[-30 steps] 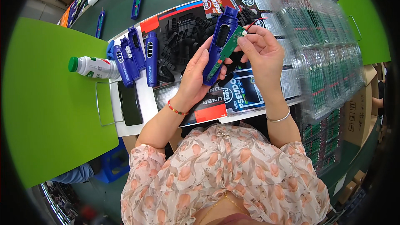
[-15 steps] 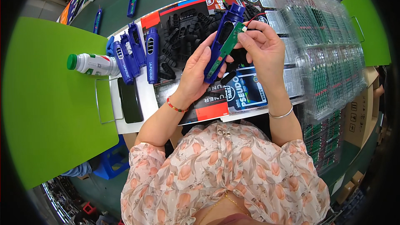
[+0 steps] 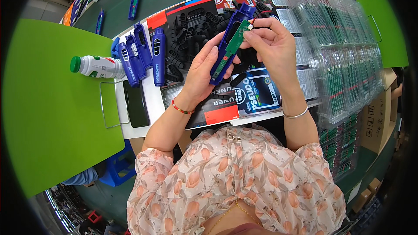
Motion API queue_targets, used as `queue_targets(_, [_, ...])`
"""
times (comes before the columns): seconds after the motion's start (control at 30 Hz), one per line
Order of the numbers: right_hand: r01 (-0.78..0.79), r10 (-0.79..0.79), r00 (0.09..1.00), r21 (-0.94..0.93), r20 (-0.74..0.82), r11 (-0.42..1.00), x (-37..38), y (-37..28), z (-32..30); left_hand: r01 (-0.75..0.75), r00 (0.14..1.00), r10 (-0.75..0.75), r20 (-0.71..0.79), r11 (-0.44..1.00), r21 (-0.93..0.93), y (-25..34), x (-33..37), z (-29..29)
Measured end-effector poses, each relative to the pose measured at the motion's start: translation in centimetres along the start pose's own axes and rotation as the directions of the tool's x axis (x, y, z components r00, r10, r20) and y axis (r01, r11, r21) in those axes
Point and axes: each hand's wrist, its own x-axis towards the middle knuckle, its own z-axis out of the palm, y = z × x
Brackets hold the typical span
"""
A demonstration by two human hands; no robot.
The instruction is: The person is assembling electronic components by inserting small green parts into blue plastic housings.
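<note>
Left hand point(image 3: 201, 70): wrapped around a blue housing point(image 3: 223, 48), upper centre of the frame, neck tilted to upper right. Right hand point(image 3: 274, 45): thumb and fingers pinch the upper end of a green circuit board point(image 3: 235, 43), laid along the housing; seating depth I cannot tell. Clear trays point(image 3: 333, 61) rise at right, leaving a narrow gap beside the right hand. Printed sheets point(image 3: 221, 116) end below both hands, near the blouse point(image 3: 230, 165).

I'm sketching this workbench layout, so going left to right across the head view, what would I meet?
White bottle with green cap → flat black slab → single blue casing → left hand → green circuit board → right hand → clear trays of circuit boards.
</note>
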Motion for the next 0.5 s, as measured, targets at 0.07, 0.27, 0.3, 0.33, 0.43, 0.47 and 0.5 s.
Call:
queue_targets(0.07, [-0.008,0.008,1.0,-0.021,-0.003,1.0,-0.01,-0.22,0.19,-0.001,1.0,0.001,-0.002,1.0,0.004,0.05,0.02,-0.05])
queue_targets(0.27, [-0.023,0.024,0.999,-0.06,0.023,0.998,0.68,-0.06,0.22,-0.006,0.999,0.006,-0.031,1.0,0.022,0.0,0.17,-0.64])
queue_targets(0.3, [-0.027,0.03,0.999,-0.07,0.031,0.997,0.78,-0.09,0.08,0.007,0.999,-0.007,-0.04,1.0,0.0,0.14,0.21,-0.61])
queue_targets(0.33, [-0.035,0.037,0.999,-0.068,0.029,0.997,0.79,-0.11,0.0,0.019,0.999,-0.02,-0.049,1.0,-0.023,0.23,0.23,-0.61])
queue_targets(0.43, [-0.038,0.04,0.999,-0.062,0.025,0.997,0.83,-0.09,-0.05,0.02,0.998,-0.023,-0.05,0.998,-0.052,0.02,0.24,-0.5])
queue_targets(0.47, [-0.025,0.027,0.999,-0.056,0.022,0.998,0.88,0.01,0.02,0.015,0.999,-0.017,-0.051,0.999,-0.04,-0.01,0.26,-0.5])
queue_targets(0.5, [-0.013,0.014,1.0,-0.05,0.018,0.999,0.92,0.1,0.07,0.01,0.999,-0.012,-0.052,1.0,-0.028,-0.02,0.3,-0.52])
